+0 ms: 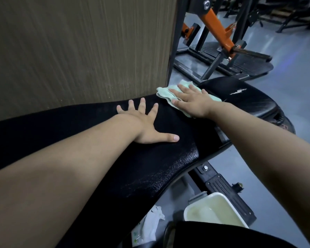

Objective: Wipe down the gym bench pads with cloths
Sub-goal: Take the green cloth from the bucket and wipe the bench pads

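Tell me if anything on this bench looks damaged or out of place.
Yes: the far seat pad has a tear with pale material showing through the black cover, just beyond the right hand pressing the green cloth. Nothing else stands out.

I counted two hands, the left (147, 126) and the right (193, 102), two black pads, the near one (168, 158) and the far one (249, 97), one green cloth (166, 94), one basin (215, 212) and one pack of wipes (147, 228).
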Available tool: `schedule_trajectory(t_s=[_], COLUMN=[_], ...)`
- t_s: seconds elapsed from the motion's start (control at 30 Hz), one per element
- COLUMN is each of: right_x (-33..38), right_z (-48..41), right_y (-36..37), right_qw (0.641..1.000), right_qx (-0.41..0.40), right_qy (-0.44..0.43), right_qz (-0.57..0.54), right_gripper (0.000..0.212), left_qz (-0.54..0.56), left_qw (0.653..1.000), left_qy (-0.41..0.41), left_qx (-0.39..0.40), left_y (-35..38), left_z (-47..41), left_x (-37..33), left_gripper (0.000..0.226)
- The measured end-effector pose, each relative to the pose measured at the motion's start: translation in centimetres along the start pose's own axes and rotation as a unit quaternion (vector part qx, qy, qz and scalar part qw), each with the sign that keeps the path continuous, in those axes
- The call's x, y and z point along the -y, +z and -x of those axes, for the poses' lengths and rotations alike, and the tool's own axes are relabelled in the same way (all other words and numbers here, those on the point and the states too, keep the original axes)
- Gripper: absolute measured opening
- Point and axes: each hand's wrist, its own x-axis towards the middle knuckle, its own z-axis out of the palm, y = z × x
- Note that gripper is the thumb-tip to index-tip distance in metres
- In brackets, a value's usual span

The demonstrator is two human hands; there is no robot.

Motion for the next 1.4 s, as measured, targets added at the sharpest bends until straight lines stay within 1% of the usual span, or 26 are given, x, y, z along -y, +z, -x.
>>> schedule_trajectory(t_s=[0.13, 0.33, 0.47, 0.6, 0.7, 0.77, 0.87, 0.93, 1.0, 1.13, 1.27, 1.4], right_x=[0.2, 0.8, 1.8, 2.2, 2.4, 2.7, 3.6, 4.5, 5.4, 6.3, 6.8, 8.0], right_z=[2.0, 9.6, 13.8, 13.4, 11.5, 9.7, 6.1, 3.6, 1.4, 0.0, 3.6, 11.5], right_y=[0.4, 1.8, 3.0, 2.8, 2.3, 1.9, 1.1, 0.7, 0.3, 0.5, 1.0, 2.2], right_qw=[1.0, 0.998, 0.996, 0.996, 0.995, 0.995, 0.995, 0.996, 0.996, 0.997, 0.995, 0.986], right_qx=[0.005, 0.002, -0.017, -0.015, 0.003, 0.013, 0.023, 0.022, 0.024, 0.019, 0.024, 0.011], right_qy=[-0.004, -0.056, -0.079, -0.081, -0.096, -0.098, -0.096, -0.089, -0.08, -0.069, -0.093, -0.159], right_qz=[-0.006, 0.0, 0.027, 0.017, 0.005, -0.003, -0.011, -0.013, -0.014, -0.003, -0.001, 0.041], right_gripper=[0.055, 0.055, 0.061, 0.059, 0.05, 0.048, 0.052, 0.053, 0.053, 0.053, 0.053, 0.054], left_qz=[-0.009, -0.012, -0.026, -0.012, 0.039, 0.073, 0.075, 0.076, 0.066, 0.078, 0.08, 0.069], left_qw=[1.0, 1.0, 1.0, 0.999, 0.997, 0.992, 0.985, 0.986, 0.99, 0.993, 0.993, 0.994], left_qy=[0.001, 0.004, 0.004, 0.017, 0.032, 0.04, 0.038, 0.016, -0.012, -0.042, -0.039, -0.039], left_qx=[0.002, 0.001, -0.012, -0.037, -0.064, -0.098, -0.151, -0.144, -0.12, -0.076, -0.072, -0.07], left_y=[-0.2, -0.1, 0.1, 0.5, 0.6, 0.7, 1.3, 2.1, 2.9, 4.1, 4.4, 4.5], left_z=[0.0, -0.1, 0.0, 0.3, 0.7, 1.2, 3.0, 4.5, 5.9, 7.3, 7.1, 7.0], left_x=[-0.1, 0.0, 0.0, 0.3, 1.0, 1.8, 3.6, 5.1, 6.5, 8.0, 8.0, 7.9], left_gripper=[0.132, 0.132, 0.121, 0.121, 0.123, 0.119, 0.114, 0.115, 0.121, 0.127, 0.125, 0.122])
